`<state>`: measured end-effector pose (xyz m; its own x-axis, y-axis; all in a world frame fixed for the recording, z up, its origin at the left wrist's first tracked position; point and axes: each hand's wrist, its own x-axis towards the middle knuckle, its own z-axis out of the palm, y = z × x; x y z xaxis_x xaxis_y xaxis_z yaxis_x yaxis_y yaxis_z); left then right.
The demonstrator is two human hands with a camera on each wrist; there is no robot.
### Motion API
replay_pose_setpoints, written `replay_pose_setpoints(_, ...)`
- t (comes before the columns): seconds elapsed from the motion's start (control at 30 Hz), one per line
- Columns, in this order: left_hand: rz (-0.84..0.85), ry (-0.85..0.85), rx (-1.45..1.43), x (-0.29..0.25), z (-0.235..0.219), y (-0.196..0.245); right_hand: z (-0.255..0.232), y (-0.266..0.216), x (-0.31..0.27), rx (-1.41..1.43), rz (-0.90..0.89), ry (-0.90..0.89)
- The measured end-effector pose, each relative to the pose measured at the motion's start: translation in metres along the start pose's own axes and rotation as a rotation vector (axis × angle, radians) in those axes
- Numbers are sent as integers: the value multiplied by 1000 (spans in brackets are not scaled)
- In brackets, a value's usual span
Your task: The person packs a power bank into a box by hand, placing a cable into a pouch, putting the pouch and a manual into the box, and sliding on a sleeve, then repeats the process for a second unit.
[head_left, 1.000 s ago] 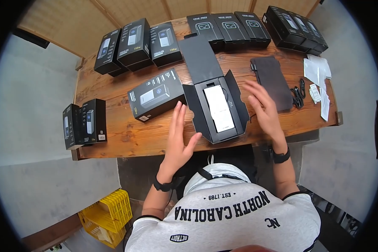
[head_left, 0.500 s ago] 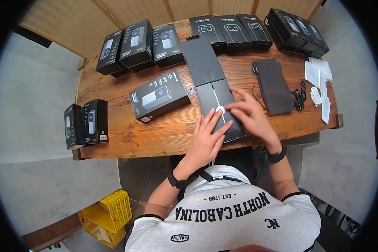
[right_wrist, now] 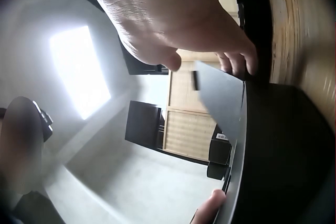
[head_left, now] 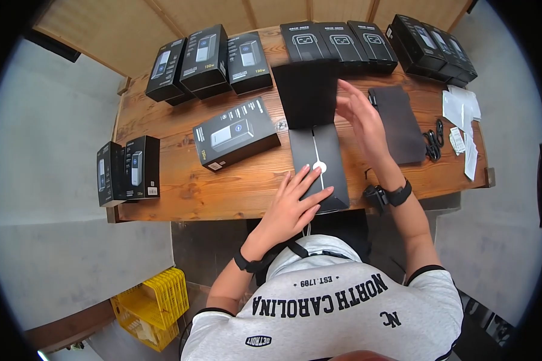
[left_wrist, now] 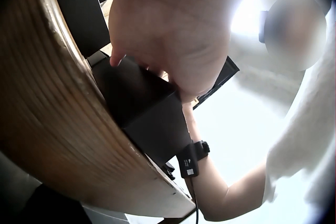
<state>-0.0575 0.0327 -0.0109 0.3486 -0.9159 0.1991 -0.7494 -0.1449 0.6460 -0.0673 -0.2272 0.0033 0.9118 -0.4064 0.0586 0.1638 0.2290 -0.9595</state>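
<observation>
Box lid [head_left: 307,93] has lifted off wooden table [head_left: 177,180] between grey walls [head_left: 48,144].

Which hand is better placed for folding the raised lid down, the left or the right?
Probably the right: the right hand has its fingers at the raised lid's edge, while the left hand lies on the inner flaps.

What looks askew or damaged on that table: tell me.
Nothing looks damaged. One printed box lies slanted, apart from the boxes behind it, and loose white sheets overlap untidily at the right end of the table.
</observation>
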Motion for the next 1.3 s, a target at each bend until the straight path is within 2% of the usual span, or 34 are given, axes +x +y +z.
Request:
replay_pose_setpoints(0.03, 31, 17, 7, 2, 0, -2, 5, -7, -11, -94, -123, 1)
replay_pose_setpoints(0.07, 63, 33, 12, 4, 0, -4, 2, -11, -21, -206, -188, -139)
replay_pose_setpoints(0.1, 82, 41, 40, 7, 1, -8, 4, -13, -33, -220, -175, -224)
replay_pose_setpoints(0.2, -20, 114, -141, 12, 5, -18, 4, -18, -57, -596, -354, -418)
replay_pose_setpoints(0.23, -9, 127, -105, 15, 5, -21, 4, -20, -68, -700, -295, -445)
replay_pose_setpoints(0.3, -15, 156, -100, 18, 11, -30, 8, -17, -80, -887, -358, -449)
replay_pose_setpoints(0.43, 16, 191, 7, 16, 8, -32, 2, -2, -88, -902, -419, -382)
replay_pose_setpoints(0.5, -71, 352, -66, 15, 3, -27, 2, -1, -89, -945, -471, -356)
replay_pose_setpoints(0.53, -145, 365, -105, 10, 2, -25, 1, 1, -89, -970, -483, -350)
replay_pose_setpoints(0.67, -195, 449, -141, 3, -5, -14, 2, 2, -86, -1045, -511, -379)
replay_pose_setpoints(0.7, -197, 453, -138, 2, -6, -15, 3, 1, -86, -1065, -512, -382)
replay_pose_setpoints(0.77, -16, 377, 104, 0, -9, -18, 4, 1, -86, -1082, -516, -392)
replay_pose_setpoints(0.97, 10, 313, 145, -4, -6, -21, 7, 10, -94, -1083, -506, -374)
replay_pose_setpoints(1.03, -1, 288, 113, -5, -14, -19, 12, 11, -98, -1056, -476, -284)
replay_pose_setpoints(1.1, -29, 211, 168, -5, -29, -18, 21, 9, -98, -1035, -460, -272)
replay_pose_setpoints(1.17, 1, 220, 231, -3, -51, -32, 33, 6, -96, -1080, -394, -73)
replay_pose_setpoints(1.23, -147, 293, 441, 3, -81, -40, 38, 11, -88, -1111, -401, -55)
replay_pose_setpoints(1.3, -199, 284, 587, 8, -104, -58, 55, 9, -80, -1140, -430, -11)
